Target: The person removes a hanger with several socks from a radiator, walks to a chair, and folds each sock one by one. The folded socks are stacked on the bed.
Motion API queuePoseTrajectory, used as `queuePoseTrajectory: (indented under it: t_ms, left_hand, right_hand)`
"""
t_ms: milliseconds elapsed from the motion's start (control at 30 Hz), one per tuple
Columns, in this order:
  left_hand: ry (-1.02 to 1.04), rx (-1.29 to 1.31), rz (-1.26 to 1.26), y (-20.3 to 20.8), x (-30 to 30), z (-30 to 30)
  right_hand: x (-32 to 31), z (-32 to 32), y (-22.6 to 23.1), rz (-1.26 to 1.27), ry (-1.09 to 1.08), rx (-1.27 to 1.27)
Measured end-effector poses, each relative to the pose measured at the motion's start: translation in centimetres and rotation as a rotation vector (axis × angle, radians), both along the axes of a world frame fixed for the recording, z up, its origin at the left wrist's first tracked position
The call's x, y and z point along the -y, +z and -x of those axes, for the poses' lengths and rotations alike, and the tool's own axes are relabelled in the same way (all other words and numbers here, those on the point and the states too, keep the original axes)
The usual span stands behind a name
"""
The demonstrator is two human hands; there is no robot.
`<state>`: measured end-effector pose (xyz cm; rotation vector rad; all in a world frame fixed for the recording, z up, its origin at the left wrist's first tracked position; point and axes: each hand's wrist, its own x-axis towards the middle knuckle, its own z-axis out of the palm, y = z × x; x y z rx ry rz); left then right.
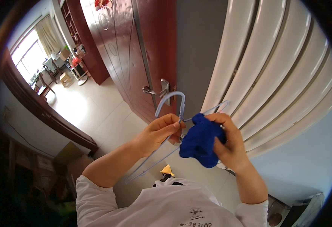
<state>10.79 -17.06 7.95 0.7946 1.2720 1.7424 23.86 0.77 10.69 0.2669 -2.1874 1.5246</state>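
A pale blue-grey hanger (182,101) is held up in front of my chest, its hook curving upward toward the door. My left hand (163,130) is closed round the hanger's neck, just under the hook. My right hand (228,142) grips a bunched dark blue cloth (202,140), thumb on the near side and fingers over its top. The cloth lies against the hanger's right arm and covers part of it. That arm's tip shows beyond my right fingers. The hanger's other end slants down to the left, below my left forearm.
A white column radiator (272,68) stands close on the right. Ahead is a red-brown door (151,41) with a metal handle (165,90). At the left a doorway opens onto a bright room with a chair (45,87) and a small stool (65,78). Dark shelves stand at the lower left.
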Motion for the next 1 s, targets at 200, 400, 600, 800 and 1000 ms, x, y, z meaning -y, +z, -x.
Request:
queuePoseTrajectory:
  t_ms: [200, 400, 600, 800, 1000]
  left_hand:
    - [0.243, 0.173, -0.198, -0.8, 0.6, -1.0]
    - [0.363, 0.193, -0.210, -2.3, 3.6, -0.8]
    - [0.506, 0.059, -0.188, -2.7, 6.2, 0.9]
    - [0.552, -0.184, -0.042, -8.7, 10.2, 1.9]
    - [0.596, -0.328, 0.206, -15.9, 12.6, 1.3]
  right_hand:
    - [6.2, 1.4, -1.8, -0.228, -0.048, -0.158]
    - [10.6, 0.3, -5.4, -0.224, 0.179, -0.090]
    - [13.4, -0.9, -11.5, -0.370, 0.512, 0.113]
    - [12.0, 1.9, -16.7, 0.226, 0.035, 0.447]
    - [14.8, 8.3, -17.9, 0.876, 0.202, 0.585]
